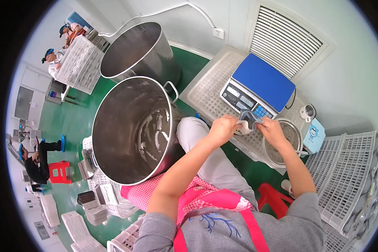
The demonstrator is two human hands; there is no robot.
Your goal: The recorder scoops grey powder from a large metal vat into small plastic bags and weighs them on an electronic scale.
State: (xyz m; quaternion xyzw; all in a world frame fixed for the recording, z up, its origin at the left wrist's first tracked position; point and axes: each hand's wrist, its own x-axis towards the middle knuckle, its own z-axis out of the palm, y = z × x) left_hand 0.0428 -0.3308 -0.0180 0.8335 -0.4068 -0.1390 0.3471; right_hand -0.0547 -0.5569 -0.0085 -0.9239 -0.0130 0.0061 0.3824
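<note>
Between my two hands a small pouch (251, 118) is held by its top edges, its mouth spread apart. My left hand (224, 129) pinches one side of the rim, and my right hand (271, 130) grips the other. What lies inside the pouch cannot be made out. Just beyond my hands stands a digital scale (258, 86) with a blue platform and a lit display. A round metal bowl (288, 135) of greyish-brown loose material sits beneath my right forearm. Both scale and bowl rest on an upturned pale plastic crate (204, 85).
A large steel pot (126, 135) stands at my left knee, with another steel pot (163, 53) behind it. White crates (343, 170) are stacked at right. A metal cup (307, 111) and light-blue box (315, 135) are near the bowl. Several people work across the room.
</note>
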